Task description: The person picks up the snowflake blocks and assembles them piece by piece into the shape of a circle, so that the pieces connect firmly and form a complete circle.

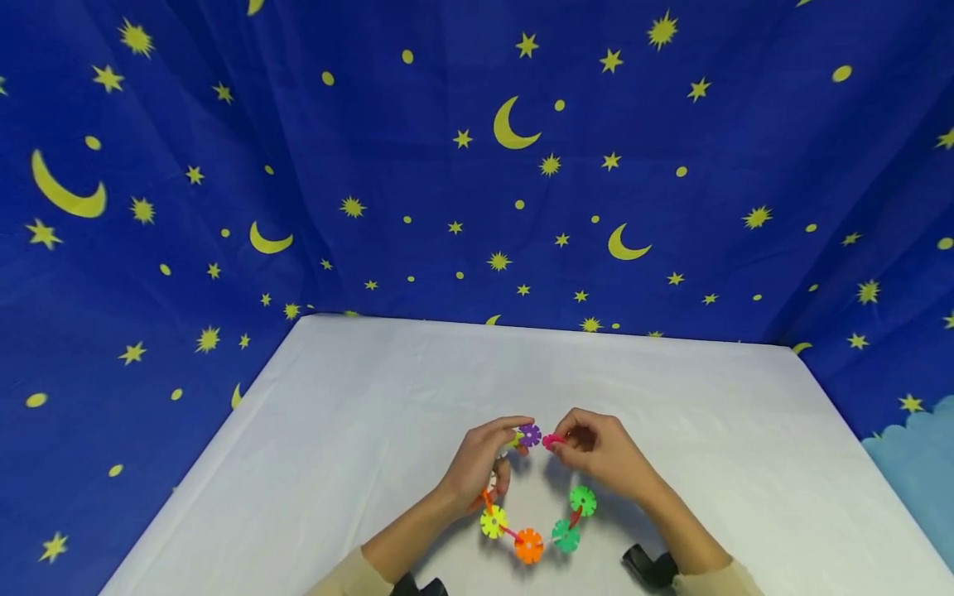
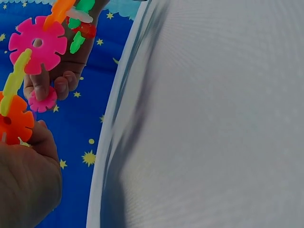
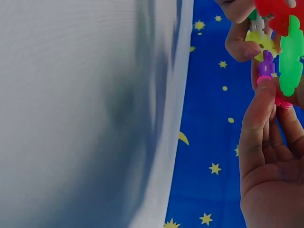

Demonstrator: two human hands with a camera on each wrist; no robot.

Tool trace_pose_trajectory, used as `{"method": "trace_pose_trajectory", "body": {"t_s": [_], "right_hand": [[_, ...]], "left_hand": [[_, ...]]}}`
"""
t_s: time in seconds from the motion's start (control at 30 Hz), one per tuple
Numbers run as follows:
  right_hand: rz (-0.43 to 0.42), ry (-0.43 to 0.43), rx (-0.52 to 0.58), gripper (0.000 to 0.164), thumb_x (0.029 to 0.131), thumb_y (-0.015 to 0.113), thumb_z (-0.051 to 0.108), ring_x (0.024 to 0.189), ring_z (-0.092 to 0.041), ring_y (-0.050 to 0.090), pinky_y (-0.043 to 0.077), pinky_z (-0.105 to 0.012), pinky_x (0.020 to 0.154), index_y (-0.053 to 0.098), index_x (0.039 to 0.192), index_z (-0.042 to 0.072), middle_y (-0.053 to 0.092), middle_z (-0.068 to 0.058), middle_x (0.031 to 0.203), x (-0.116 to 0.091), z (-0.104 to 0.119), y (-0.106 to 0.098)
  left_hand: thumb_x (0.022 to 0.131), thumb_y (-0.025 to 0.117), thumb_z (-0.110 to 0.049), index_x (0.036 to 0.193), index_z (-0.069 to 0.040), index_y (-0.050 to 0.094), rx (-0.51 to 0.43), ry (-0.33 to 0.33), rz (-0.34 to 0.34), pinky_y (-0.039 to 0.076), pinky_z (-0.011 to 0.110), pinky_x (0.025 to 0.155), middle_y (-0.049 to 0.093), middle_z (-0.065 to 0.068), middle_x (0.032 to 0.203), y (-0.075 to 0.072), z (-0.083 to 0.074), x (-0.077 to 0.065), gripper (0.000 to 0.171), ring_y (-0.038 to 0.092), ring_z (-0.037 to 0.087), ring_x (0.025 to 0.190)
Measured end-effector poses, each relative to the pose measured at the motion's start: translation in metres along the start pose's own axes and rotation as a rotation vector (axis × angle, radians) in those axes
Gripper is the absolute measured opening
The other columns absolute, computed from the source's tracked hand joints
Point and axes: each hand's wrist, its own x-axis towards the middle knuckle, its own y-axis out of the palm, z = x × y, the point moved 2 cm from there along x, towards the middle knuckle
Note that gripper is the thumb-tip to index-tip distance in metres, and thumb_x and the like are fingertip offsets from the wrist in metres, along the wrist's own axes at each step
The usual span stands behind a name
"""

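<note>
A chain of notched plastic snowflake discs hangs in a curve below the hands, with an orange disc [image 1: 528,546] at its lowest part and a green disc [image 1: 583,501] at its right end. My left hand [image 1: 475,465] grips the chain's other end, where a purple disc [image 1: 530,435] sticks out beyond a yellow one. Between the thumb and fingers of my right hand [image 1: 607,451] is a single pink disc [image 1: 552,440]. It faces the purple disc across a small gap in the head view. In the right wrist view, the purple disc [image 3: 267,65] and pink disc overlap; contact cannot be told.
A white-covered table [image 1: 373,397] lies under the hands. Behind and at both sides hangs a blue cloth [image 1: 417,165] with yellow stars and moons. Black devices [image 1: 650,568] show by both wrists.
</note>
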Motion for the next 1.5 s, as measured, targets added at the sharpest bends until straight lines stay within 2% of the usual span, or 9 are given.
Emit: {"method": "trace_pose_trajectory", "body": {"t_s": [0.37,0.73,0.83,0.93,1.07,1.17,1.27,1.37,1.5], "right_hand": [[-0.012,-0.06,0.027,0.007,0.085,0.069,-0.003,0.062,-0.022,0.062,0.054,-0.029,0.057,0.065,0.086,0.003,0.066,-0.014,0.078,-0.001,0.004,0.003],[-0.046,-0.163,0.041,0.01,0.085,0.069,-0.006,0.061,-0.024,0.062,0.055,-0.031,0.056,0.065,0.079,0.0,0.064,-0.01,0.078,0.001,0.004,0.007],[-0.038,-0.146,0.04,0.009,0.085,0.068,-0.006,0.062,-0.025,0.062,0.055,-0.03,0.056,0.065,0.08,0.0,0.064,-0.011,0.078,0.001,0.006,0.007],[-0.02,-0.08,0.025,0.005,0.086,0.069,-0.003,0.064,-0.025,0.062,0.055,-0.029,0.058,0.066,0.085,0.001,0.065,-0.01,0.079,0.001,0.009,0.004],[0.025,-0.006,-0.025,0.013,0.088,0.069,0.004,0.071,-0.023,0.062,0.055,-0.03,0.065,0.066,0.1,0.003,0.065,-0.006,0.086,0.003,0.007,-0.002],[0.059,0.022,-0.072,0.018,0.091,0.067,0.013,0.076,-0.022,0.061,0.054,-0.03,0.068,0.065,0.108,0.007,0.064,-0.004,0.091,0.006,-0.008,-0.008],[0.119,0.059,-0.099,0.019,0.094,0.064,0.023,0.075,-0.019,0.06,0.053,-0.028,0.066,0.066,0.107,0.01,0.065,-0.002,0.09,0.006,-0.026,-0.014],[0.246,0.099,-0.082,0.023,0.096,0.061,0.03,0.07,-0.017,0.059,0.052,-0.03,0.06,0.068,0.105,0.01,0.065,-0.002,0.086,0.004,-0.039,-0.018],[0.428,0.147,0.026,0.025,0.096,0.06,0.029,0.062,-0.022,0.061,0.053,-0.036,0.055,0.069,0.105,0.007,0.067,-0.008,0.082,0.0,-0.047,-0.019]], "left_hand": [[0.101,0.042,-0.018,0.129,-0.009,0.06,0.015,-0.01,0.016,0.036,0.022,0.032,0.06,0.024,0.101,0.003,-0.001,-0.001,0.034,0.041,0.012,0.035],[0.104,0.04,-0.019,0.133,-0.003,0.054,0.083,0.002,0.037,0.036,0.022,0.032,0.059,0.027,0.101,0.005,0.0,-0.001,0.036,0.041,0.012,0.036],[0.104,0.039,-0.02,0.133,-0.003,0.053,0.083,0.002,0.051,0.037,0.022,0.032,0.058,0.026,0.1,0.005,0.0,-0.001,0.037,0.042,0.012,0.036],[0.104,0.039,-0.022,0.133,-0.003,0.053,0.056,0.008,0.057,0.037,0.022,0.033,0.057,0.027,0.1,0.005,-0.001,-0.001,0.038,0.043,0.012,0.037],[0.103,0.039,-0.024,0.133,-0.006,0.054,0.002,0.012,0.029,0.036,0.022,0.032,0.055,0.028,0.102,0.003,-0.004,0.002,0.038,0.042,0.012,0.037],[0.102,0.04,-0.024,0.132,-0.009,0.056,-0.036,0.011,-0.017,0.035,0.022,0.032,0.054,0.029,0.103,0.001,-0.005,0.003,0.036,0.041,0.012,0.037],[0.102,0.041,-0.024,0.131,-0.011,0.056,-0.058,0.011,-0.055,0.035,0.021,0.032,0.053,0.03,0.103,-0.002,-0.005,0.004,0.036,0.041,0.012,0.038],[0.101,0.041,-0.023,0.131,-0.011,0.056,-0.061,0.013,-0.079,0.035,0.02,0.032,0.052,0.03,0.103,-0.003,-0.004,0.004,0.035,0.042,0.012,0.038],[0.102,0.04,-0.021,0.132,-0.011,0.055,-0.065,0.03,-0.099,0.035,0.02,0.032,0.051,0.03,0.103,-0.004,-0.005,0.003,0.035,0.043,0.012,0.038]]}}
